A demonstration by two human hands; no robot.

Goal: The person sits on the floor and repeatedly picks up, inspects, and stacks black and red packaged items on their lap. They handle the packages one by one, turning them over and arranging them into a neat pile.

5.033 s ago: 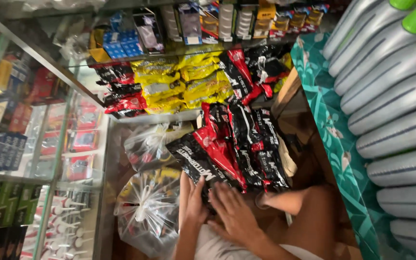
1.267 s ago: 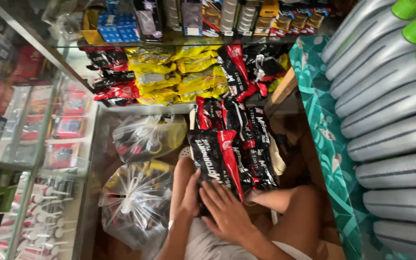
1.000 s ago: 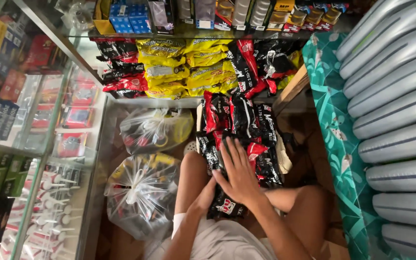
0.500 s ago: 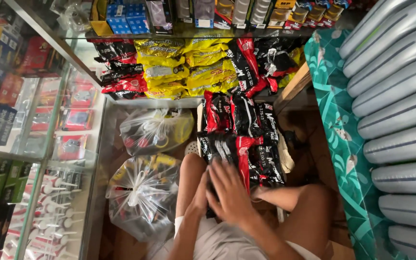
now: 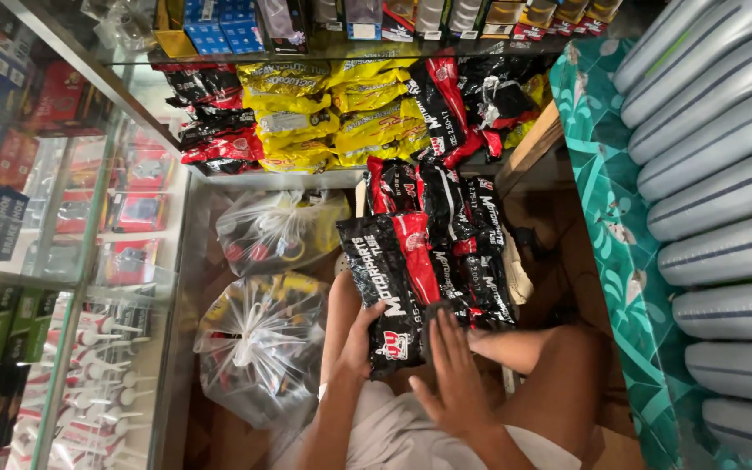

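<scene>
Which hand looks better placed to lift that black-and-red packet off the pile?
Probably the left hand: its fingers already curl around the lower edge of the black-and-red packet. The right hand lies flat and open on the neighbouring packets, gripping nothing.

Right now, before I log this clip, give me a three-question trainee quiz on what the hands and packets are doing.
1. True or false: the left hand grips the lower edge of a black-and-red packet.
2. The right hand lies: A) flat with fingers spread on the packet stack; B) inside a clear plastic bag; C) on the glass shelf.
3. What colour are the packets piled between the black-and-red ones on the upper shelf?

Key: 1 true; 2 A; 3 yellow.
</scene>
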